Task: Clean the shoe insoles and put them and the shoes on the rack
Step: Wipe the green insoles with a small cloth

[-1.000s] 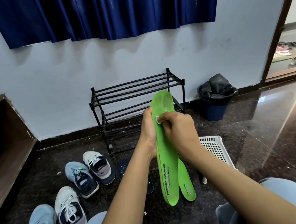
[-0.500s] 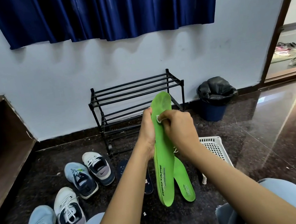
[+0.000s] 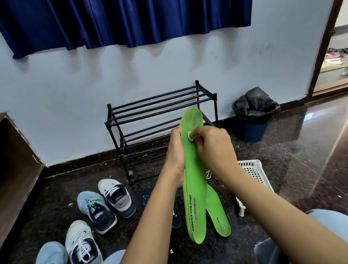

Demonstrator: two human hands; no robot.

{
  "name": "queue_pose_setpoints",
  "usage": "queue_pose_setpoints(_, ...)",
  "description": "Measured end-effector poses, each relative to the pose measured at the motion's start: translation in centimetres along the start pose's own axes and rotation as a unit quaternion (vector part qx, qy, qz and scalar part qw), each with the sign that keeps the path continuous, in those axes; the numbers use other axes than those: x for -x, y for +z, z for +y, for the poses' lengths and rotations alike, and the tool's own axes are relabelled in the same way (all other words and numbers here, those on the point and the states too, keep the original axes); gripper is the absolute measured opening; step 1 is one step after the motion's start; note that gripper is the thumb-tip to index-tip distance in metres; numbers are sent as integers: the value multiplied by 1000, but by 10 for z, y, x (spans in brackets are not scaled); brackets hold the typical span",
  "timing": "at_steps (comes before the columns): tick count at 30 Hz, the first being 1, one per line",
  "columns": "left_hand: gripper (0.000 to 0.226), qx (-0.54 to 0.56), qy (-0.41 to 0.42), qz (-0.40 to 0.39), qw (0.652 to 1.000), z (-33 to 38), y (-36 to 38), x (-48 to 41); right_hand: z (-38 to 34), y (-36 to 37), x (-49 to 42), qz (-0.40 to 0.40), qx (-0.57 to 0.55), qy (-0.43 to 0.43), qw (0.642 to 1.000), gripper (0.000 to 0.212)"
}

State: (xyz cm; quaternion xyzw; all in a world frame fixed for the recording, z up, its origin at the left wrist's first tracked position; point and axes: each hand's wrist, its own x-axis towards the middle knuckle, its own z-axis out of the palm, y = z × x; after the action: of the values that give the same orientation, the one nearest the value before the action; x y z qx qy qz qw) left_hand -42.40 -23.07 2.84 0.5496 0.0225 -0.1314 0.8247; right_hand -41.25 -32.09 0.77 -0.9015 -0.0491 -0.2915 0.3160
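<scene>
Two hands hold one green insole [image 3: 194, 174] up in the air, in front of the black shoe rack [image 3: 160, 104]. The left hand [image 3: 177, 154] grips the insole's left edge, with its fingers curled round it. The right hand [image 3: 213, 146] pinches a small white wipe [image 3: 190, 136] and presses it on the insole's face. The insole stands almost straight up. Its long way runs from the toe end, up high in front of the rack's middle bars, down to the heel end, far from the rack and close to the person. The wipe sits near the toe end, so most of the insole lies below the right hand. I think the next rub should go down the long way, away from the rack, while the left hand holds it steady. A second green insole [image 3: 218, 213] lies flat on the floor in front of the rack. Four shoes [image 3: 95, 209] wait on the floor, in front of the rack and to its left.
</scene>
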Motion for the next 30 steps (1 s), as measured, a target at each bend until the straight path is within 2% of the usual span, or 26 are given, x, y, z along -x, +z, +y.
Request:
queue_pose_setpoints(3, 59, 8, -4, -5, 1000, -2, 4, -1, 6, -6, -9, 28, -43, 36, 998, 22)
queue_pose_setpoints(11, 72, -7, 12, -3, 1000, 0, -3, -4, 5, -2, 5, -47, -28, 11, 998, 25)
queue_pose_setpoints(19, 54, -4, 12, -7, 1000, -5, 4, -5, 7, -11, -11, 12, -13, 44, 999, 23)
queue_pose_setpoints(22, 56, -9, 20, 12, 1000, -5, 0, -7, 7, -8, -6, -28, -5, 31, 999, 23)
queue_pose_setpoints(25, 69, -22, 28, 13, 999, -4, -5, -9, 4, -7, 4, -82, 11, 25, 996, 22)
queue_pose_setpoints(30, 56, -35, 19, 10, 999, -6, -1, -7, 5, -12, -7, -39, 10, 54, 998, 26)
